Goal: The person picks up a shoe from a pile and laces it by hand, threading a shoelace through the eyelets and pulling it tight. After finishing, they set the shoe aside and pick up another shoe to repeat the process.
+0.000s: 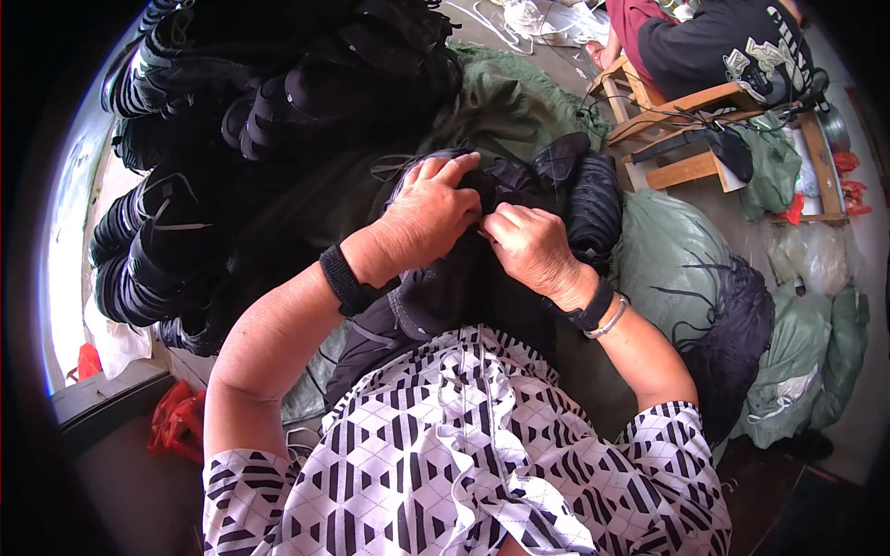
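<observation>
Both hands are on the black piece (519, 185) in the lap: left hand (428, 218) clamped over its top edge, right hand (530, 248) pinching a fold, fingers narrow. It looks soft, floppy and light; best gripped at the bunched edge.

I log a dark green tarp (505, 102) as my landmark. To its left, stacks of bundled black pieces (232, 83) are piled high, with more bundles (139, 259) below them. Right of the tarp stands a wooden stool (686, 130), on which another person in a dark top (723, 42) sits. Below the stool, a grey-green sack (672, 250) lies with loose black cords (737, 320) against it. A red cloth (181, 417) lies far lower left of the tarp.
</observation>
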Demonstrator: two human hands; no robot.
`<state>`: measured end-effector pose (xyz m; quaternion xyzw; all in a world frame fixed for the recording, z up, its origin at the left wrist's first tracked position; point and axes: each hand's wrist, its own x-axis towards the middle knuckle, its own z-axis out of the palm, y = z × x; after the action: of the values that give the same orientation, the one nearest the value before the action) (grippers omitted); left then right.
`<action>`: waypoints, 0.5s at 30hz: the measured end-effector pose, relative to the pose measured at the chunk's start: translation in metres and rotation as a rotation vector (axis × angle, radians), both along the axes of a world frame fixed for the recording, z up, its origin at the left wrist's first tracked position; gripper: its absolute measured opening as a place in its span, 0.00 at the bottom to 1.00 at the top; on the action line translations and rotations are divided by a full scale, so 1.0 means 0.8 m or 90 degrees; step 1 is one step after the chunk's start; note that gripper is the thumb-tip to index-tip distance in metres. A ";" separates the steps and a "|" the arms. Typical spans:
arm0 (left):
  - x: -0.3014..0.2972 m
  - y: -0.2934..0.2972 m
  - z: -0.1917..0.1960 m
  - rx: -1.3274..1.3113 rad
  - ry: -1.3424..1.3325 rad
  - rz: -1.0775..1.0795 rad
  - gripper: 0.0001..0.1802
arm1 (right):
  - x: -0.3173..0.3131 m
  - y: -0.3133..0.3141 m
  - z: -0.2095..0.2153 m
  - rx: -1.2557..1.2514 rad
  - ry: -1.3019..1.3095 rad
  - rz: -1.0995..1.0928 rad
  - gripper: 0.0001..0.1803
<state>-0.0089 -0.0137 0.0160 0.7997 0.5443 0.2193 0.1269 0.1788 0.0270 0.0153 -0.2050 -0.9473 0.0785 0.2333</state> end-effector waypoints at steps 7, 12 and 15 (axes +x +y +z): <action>0.002 0.013 0.005 -0.086 0.065 -0.027 0.06 | 0.000 -0.003 0.001 0.050 0.000 -0.007 0.06; -0.001 0.004 0.008 -0.081 -0.022 -0.022 0.05 | 0.007 0.013 0.010 -0.199 0.083 -0.074 0.05; 0.001 -0.001 -0.002 -0.058 -0.057 0.002 0.03 | 0.016 0.055 0.102 -0.633 0.359 -0.194 0.05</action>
<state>-0.0077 -0.0147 0.0145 0.7816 0.5488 0.2303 0.1869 0.1919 0.0707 0.0967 -0.3945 -0.6582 0.5302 0.3605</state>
